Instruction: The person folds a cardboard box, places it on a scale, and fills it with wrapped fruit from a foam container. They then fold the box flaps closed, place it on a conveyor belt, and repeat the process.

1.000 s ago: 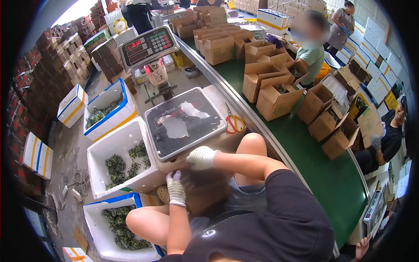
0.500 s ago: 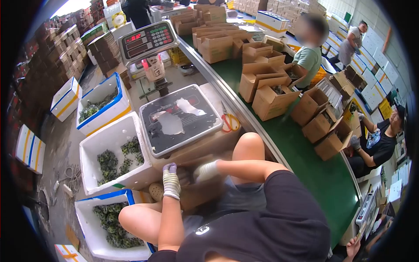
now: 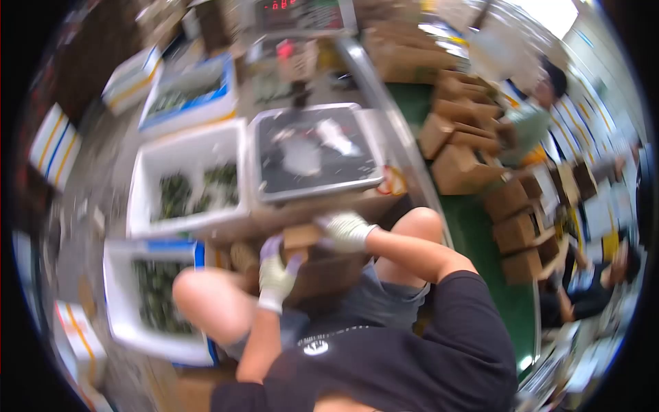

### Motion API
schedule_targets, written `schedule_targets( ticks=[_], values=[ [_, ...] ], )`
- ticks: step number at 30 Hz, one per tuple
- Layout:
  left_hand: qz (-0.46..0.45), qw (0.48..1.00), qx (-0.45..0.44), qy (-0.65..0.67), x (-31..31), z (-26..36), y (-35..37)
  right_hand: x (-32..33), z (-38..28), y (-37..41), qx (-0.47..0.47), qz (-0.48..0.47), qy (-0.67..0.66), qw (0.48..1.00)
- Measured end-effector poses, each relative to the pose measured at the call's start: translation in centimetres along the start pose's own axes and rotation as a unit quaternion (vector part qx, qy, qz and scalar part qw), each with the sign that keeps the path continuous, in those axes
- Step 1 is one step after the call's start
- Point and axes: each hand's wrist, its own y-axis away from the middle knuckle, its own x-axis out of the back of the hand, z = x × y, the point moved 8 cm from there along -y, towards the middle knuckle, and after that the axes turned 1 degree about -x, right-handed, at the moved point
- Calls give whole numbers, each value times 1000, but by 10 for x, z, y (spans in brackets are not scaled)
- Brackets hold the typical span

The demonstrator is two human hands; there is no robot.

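Observation:
My left hand, in a pale glove with purple fingertips, grips the edge of a brown cardboard flap between thumb and fingers. My right hand, gloved too, is at the flap's other side; its fingertips are smeared by motion. Below both hands, between my knees, is a brown cardboard box, partly hidden and blurred. Just beyond them stands a scale with whitish scraps on its dark plate.
White foam boxes with dark green contents stand on the left, one beside the scale and one by my left knee. Open cartons line a green conveyor on the right. Co-workers are beyond it. The scale's display is at the top.
The view has swung, and the scene looks blurred. A cardboard flap now shows between my hands. My left hand's thumb and fingers have spread around its edge, and my right hand has risen.

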Motion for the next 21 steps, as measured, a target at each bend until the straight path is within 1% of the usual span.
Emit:
schedule_targets(
  ticks=[1, 2, 3, 4, 5, 6, 7, 8, 9, 10, 11, 12, 13, 14, 15, 16, 17, 18, 19, 20, 21],
  values=[
    [-34, 999, 2, -23, -14, -11, -1, 18, -10, 1, -10, -41, -39, 998],
    [-42, 992, 80, 92, -32, -36, -2, 11, -1, -1, -21, -19, -66, 997],
    [-83, 987, 106, 88, -39, -35, -12, 25, -14, -1, -39, -101, -77, 991],
    [-21, 994, 105, 18, -31, -31, -16, 17, -8, -7, -13, -74, -74, 994],
    [-52, 982, 180, -39, -41, -45, -15, -1, 1, -11, 70, -65, -98, 991],
    [-70, 971, 229, 8, -62, -68, -9, -1, -14, -4, 95, -56, -26, 994],
    [-98, 957, 270, 33, -49, -59, -16, 10, -37, 5, 115, -34, 43, 992],
    [-72, 967, 246, 13, -38, -47, -18, 7, -49, 5, 95, -33, 95, 990],
    [-73, 963, 260, -7, -38, -46, -17, 5, -57, 7, 63, -21, 147, 987],
    [-93, 955, 283, -2, -25, -32, -16, 3, -60, 9, 67, -30, 126, 989],
    [-101, 957, 273, -19, -19, -21, -18, 6, -58, 11, 62, -32, 107, 992],
    [-79, 969, 236, 13, 4, 3, -24, 15, -64, 14, 60, -41, 118, 990],
    [-14, 988, 136, 72, 14, 2, -31, 23, -78, 9, 64, -31, 113, 991],
    [36, 983, 70, 164, 56, 23, -37, 31, -63, 11, 70, 18, -60, 996],
    [29, 947, 93, 307, 107, 38, -32, 41, -40, 17, 68, 63, -232, 968],
    [110, 947, 15, 302, 155, 40, -29, 62, -28, 24, 19, 85, -298, 951],
    [191, 936, -36, 293, 192, 28, -26, 83, -13, 30, -31, 108, -361, 926],
    [257, 953, -10, 161, 229, -5, -14, 102, 43, 30, -60, 164, -394, 902],
    [317, 948, 35, 29, 272, -29, -1, 117, 61, 32, -79, 202, -508, 834],
    [343, 917, 138, 153, 298, -64, 18, 131, 76, 34, -85, 249, -619, 740],
    [379, 891, 156, 196, 299, -154, 36, 146, 90, 36, -81, 299, -705, 639]
  ],
)
